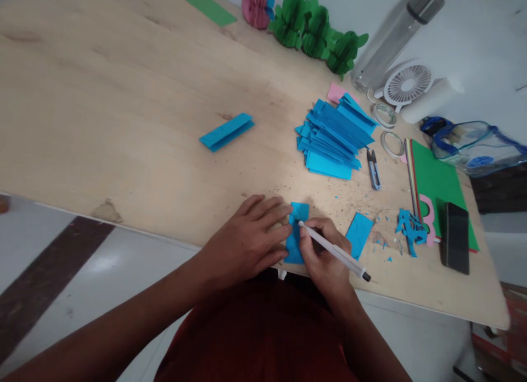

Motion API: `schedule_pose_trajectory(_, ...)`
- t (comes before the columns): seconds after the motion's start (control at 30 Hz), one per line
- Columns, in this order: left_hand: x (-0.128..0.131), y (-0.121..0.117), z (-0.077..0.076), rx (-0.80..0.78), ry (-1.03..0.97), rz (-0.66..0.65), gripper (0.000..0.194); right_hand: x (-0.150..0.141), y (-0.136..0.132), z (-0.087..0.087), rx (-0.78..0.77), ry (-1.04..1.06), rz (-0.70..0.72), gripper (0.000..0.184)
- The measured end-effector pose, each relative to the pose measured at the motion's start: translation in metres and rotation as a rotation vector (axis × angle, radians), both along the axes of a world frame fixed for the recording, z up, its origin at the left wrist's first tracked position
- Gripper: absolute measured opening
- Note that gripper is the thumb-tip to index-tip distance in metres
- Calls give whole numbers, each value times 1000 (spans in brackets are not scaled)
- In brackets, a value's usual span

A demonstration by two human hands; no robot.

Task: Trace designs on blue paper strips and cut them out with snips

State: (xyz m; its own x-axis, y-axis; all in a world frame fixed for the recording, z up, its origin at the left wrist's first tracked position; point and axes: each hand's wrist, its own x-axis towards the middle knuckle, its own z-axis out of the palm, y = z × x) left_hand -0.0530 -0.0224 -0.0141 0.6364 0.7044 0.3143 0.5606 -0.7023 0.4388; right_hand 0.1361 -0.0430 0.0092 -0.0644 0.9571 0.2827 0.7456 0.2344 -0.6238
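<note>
My left hand (255, 236) lies flat on the wooden table near its front edge, fingers stretched out, with the fingertips on the left side of a blue paper strip (294, 250). In my right hand (327, 256) is a white pen (335, 249), its tip down near the upper part of that strip. Dark drawn lines show on the strip, though my fingers cover part of it. Just right of my right hand lies another blue paper piece (360, 234) with lines on it. A folded blue strip (227, 131) rests apart, farther up and left.
A pile of folded blue strips (335, 135) lies ahead, with thread snips (374, 169) and tape rolls (392, 144) beside it. Cut blue shapes (410, 231), a phone (456, 236) and green paper (440, 184) are at right. A bottle (387, 47) and fan (407, 84) stand behind.
</note>
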Motion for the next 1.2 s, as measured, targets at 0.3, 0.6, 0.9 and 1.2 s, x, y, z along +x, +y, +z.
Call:
schedule_pose_trajectory(0.3,1,1,3,-13,6,2,28,3,-2,-1,-17,4,5,7)
schedule_pose_trajectory(0.6,0,0,4,-5,9,-7,25,2,-2,-1,4,24,-3,7)
schedule_pose_trajectory(0.9,0,0,5,-26,0,-8,23,5,-3,-4,0,9,6,9)
schedule_pose_trajectory(1.2,0,0,4,-39,-21,-4,20,4,-4,-2,-1,2,1,9)
